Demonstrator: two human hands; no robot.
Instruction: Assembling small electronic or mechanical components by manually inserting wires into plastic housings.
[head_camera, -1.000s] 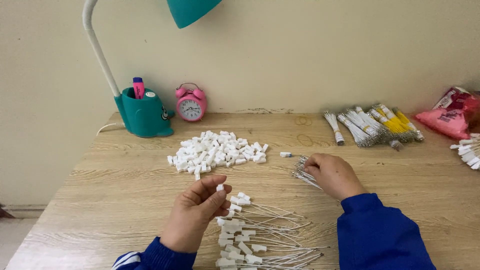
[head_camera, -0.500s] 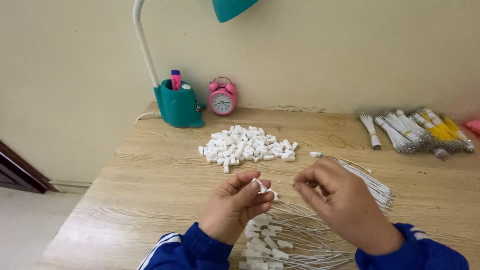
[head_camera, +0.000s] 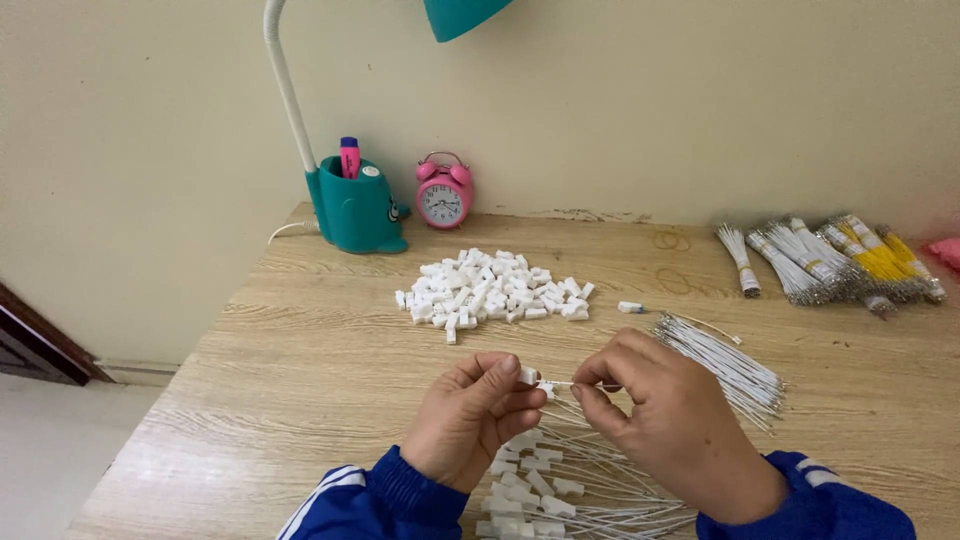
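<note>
White plastic, small and blocky: the connector piece (head_camera: 527, 376) sits pinched in the left hand (head_camera: 470, 420); the right hand (head_camera: 665, 420) fingertips clamp a thin white wire (head_camera: 562, 383) touching it, above the pale grainy wooden desk (head_camera: 300, 380).

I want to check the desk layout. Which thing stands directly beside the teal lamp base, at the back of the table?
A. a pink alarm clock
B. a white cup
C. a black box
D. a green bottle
A: the pink alarm clock stands upright just to the right of the teal lamp base, against the wall, behind the pile of small white connectors.
</note>
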